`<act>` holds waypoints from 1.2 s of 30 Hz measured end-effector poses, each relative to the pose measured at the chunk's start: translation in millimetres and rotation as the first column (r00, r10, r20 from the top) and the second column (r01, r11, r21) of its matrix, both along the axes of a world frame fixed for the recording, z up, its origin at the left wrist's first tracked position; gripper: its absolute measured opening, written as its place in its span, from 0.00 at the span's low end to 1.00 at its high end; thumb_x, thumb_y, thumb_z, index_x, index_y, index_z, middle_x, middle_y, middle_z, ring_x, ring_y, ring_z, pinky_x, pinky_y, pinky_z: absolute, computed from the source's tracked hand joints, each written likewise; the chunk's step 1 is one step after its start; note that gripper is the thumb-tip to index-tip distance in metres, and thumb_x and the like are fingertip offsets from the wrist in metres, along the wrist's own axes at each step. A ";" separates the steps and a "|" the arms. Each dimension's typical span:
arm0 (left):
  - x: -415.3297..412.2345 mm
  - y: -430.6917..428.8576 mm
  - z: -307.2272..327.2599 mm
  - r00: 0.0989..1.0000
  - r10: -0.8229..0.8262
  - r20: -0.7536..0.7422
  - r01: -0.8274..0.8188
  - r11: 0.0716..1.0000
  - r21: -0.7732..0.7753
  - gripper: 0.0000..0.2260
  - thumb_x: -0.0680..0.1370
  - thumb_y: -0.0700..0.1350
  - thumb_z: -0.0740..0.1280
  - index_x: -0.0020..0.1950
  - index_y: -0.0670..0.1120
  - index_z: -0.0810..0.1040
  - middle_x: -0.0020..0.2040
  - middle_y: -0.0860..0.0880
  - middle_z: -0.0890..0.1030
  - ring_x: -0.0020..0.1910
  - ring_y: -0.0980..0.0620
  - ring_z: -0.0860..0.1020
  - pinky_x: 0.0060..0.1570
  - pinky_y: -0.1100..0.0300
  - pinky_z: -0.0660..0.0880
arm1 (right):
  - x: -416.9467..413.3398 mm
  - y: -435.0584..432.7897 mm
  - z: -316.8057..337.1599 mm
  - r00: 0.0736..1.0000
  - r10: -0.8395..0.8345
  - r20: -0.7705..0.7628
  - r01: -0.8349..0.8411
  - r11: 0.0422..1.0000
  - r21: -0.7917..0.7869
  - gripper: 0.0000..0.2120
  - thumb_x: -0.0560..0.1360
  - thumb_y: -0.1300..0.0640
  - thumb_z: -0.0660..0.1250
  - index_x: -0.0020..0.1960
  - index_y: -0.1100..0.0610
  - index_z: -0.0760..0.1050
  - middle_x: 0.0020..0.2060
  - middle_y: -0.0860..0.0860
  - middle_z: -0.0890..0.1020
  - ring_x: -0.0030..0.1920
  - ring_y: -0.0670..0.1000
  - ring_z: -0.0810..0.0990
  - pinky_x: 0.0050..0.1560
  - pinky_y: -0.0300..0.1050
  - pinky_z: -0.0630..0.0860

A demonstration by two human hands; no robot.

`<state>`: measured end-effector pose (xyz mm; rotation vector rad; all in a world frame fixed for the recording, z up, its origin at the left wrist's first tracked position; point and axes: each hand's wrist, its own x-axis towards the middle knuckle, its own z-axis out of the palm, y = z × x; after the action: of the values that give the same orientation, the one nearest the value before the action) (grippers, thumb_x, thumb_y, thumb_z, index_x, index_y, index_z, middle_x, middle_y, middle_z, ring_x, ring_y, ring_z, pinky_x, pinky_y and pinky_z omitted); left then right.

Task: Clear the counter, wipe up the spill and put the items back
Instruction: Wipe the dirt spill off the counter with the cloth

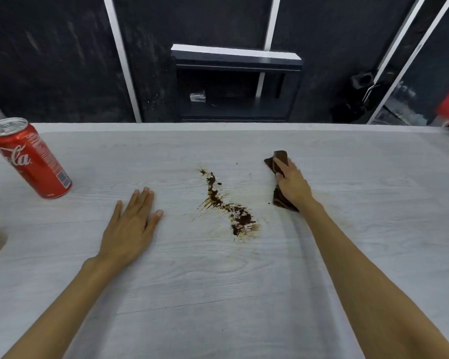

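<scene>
A: Where's the spill (227, 207) relative to the cloth (280, 177)?

B: Spill sits mid-table (218, 294), to the left of the cloth and slightly nearer the person. Bare table between them, no contact. Right hand (292, 183) is on the cloth, fingers (283, 163) curled down around it, pinning it to the table. Looks like a grip, not just a rest.

A: Left hand?

B: Left hand (130, 226) flat on the table, fingers spread and holding nothing, left of the spill and apart from it. Both hands flank the spill; right is the working one.

A: Spill axis?

B: 1 long streak, running diagonally from far-left to near-right. The heavy blob is at the near-right end, the thin tail at the far end.

A: Cloth axis?

B: Folded strip, long axis running roughly away from the person, tilted a little left at the far end. My call: next stroke goes leftward and slightly back toward the person.

A: Anything in the way?

B: Cola can (29, 159) stands well left of the spill, out of the sweep.
</scene>
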<state>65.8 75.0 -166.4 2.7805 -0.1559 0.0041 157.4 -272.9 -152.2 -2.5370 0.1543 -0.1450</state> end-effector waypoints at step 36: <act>-3.9 -1.7 -6.3 0.995 0.037 0.093 -0.039 0.999 0.016 0.28 0.76 0.60 0.43 0.74 0.50 0.46 0.74 0.58 0.46 0.73 0.62 0.43 0.73 0.60 0.40 | 23.4 104.7 11.6 0.674 0.733 -0.093 -0.738 0.662 -0.128 0.20 0.81 0.57 0.53 0.71 0.45 0.62 0.76 0.51 0.55 0.71 0.56 0.65 0.63 0.52 0.69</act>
<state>61.9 73.3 -172.6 2.8019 -0.1271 0.1428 180.7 -168.2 -140.6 -2.5392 -0.9183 0.2219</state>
